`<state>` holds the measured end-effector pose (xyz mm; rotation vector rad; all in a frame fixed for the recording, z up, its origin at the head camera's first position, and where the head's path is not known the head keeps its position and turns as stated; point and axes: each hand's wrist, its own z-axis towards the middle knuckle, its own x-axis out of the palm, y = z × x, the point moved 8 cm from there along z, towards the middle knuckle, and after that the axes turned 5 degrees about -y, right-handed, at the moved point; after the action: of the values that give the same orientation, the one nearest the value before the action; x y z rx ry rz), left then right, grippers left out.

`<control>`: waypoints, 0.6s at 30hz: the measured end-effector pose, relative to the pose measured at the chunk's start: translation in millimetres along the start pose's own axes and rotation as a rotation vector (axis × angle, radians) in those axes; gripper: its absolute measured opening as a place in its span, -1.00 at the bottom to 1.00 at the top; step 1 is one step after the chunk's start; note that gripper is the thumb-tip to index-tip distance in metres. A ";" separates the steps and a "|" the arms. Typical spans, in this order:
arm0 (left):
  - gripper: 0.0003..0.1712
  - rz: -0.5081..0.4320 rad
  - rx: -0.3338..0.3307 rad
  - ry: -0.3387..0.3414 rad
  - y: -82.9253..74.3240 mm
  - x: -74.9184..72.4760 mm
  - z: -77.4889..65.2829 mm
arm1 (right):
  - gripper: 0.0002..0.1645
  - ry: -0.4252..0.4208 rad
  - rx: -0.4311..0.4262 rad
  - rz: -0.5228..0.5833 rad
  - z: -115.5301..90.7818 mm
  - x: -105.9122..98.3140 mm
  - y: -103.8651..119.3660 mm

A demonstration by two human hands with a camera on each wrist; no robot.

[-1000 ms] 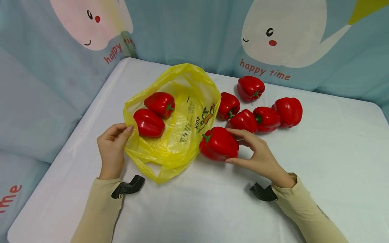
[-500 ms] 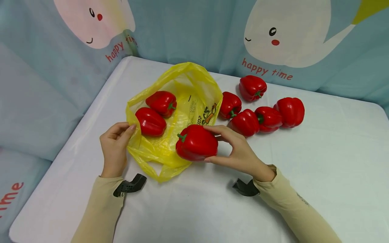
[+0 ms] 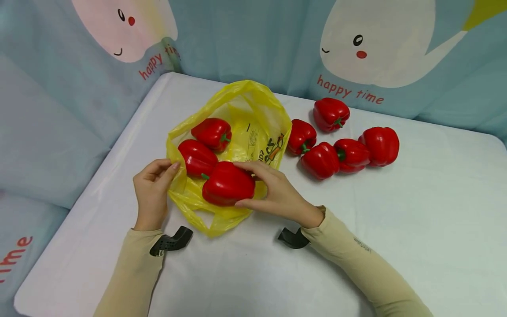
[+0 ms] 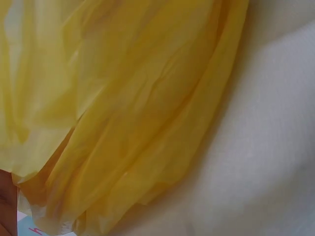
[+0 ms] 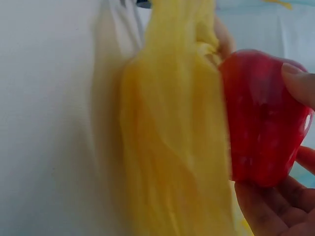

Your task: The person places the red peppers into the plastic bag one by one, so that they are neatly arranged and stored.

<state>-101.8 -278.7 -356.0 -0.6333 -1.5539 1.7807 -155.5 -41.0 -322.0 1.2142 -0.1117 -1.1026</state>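
in bag: two peppers are already lying inside the bag
in hand: third pepper, hovering over the bag mouth, not dropped
left to do: five peppers are waiting on the table
right hand: grasping the pepper, thumb on top, fingers under
left hand: pinching the bag rim, holding it open

Eight red peppers, one yellow bag, two hands.

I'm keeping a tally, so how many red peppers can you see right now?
8. Two lie in the yellow bag. One is in the right hand. Five sit on the table. None seem hidden.
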 end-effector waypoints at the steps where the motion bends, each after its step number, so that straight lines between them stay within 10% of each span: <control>1: -0.90 0.004 -0.001 0.000 0.1 -0.1 -0.1 | -0.15 -0.001 0.010 -0.004 0.5 1.7 -2.5; 18: -0.86 0.129 0.028 0.007 -4.2 0.1 -1.7 | -0.20 0.143 0.079 -0.129 -5.6 24.5 -28.5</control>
<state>-99.8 -277.3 -352.2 -0.7396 -1.5100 1.8893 -157.1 -53.0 -358.0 1.3829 0.0332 -1.1272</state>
